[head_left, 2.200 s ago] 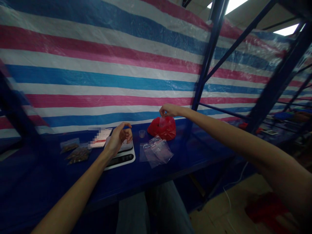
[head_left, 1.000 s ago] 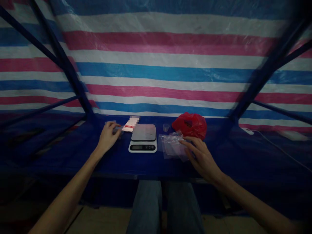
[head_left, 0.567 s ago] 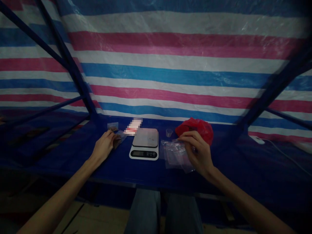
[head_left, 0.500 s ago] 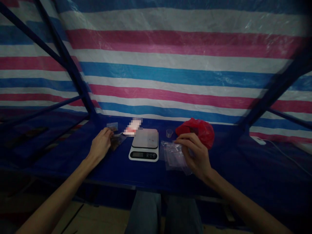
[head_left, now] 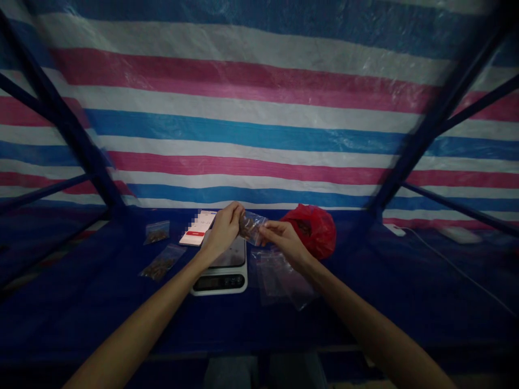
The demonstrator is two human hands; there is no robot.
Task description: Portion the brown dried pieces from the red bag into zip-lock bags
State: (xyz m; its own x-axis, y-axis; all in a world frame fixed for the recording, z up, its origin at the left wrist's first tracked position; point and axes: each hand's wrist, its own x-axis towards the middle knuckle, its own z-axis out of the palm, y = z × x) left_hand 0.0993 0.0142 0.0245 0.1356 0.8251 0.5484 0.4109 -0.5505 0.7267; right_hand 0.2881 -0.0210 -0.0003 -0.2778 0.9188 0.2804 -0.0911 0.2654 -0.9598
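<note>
My left hand and my right hand meet above the digital kitchen scale. Between them, a small transparent zip bag with brown pieces inside is pinched at both edges. My left hand partly covers the scale's white body and dark platform. Below my right wrist lies a loose stack of empty transparent zip bags. Two more small bags of brown pieces lie to the left of my left forearm, with a second one nearer me.
A red plastic bag sits behind my right hand, and a partly blurred white card with a red stripe lies behind the scale. A white plug and cable run along the blue-covered table, before a striped tarp and dark blue shelf posts.
Both hands have come together over the scale, and the small bag of brown pieces now hangs between them, raised from the left side. The view has also shifted.
</note>
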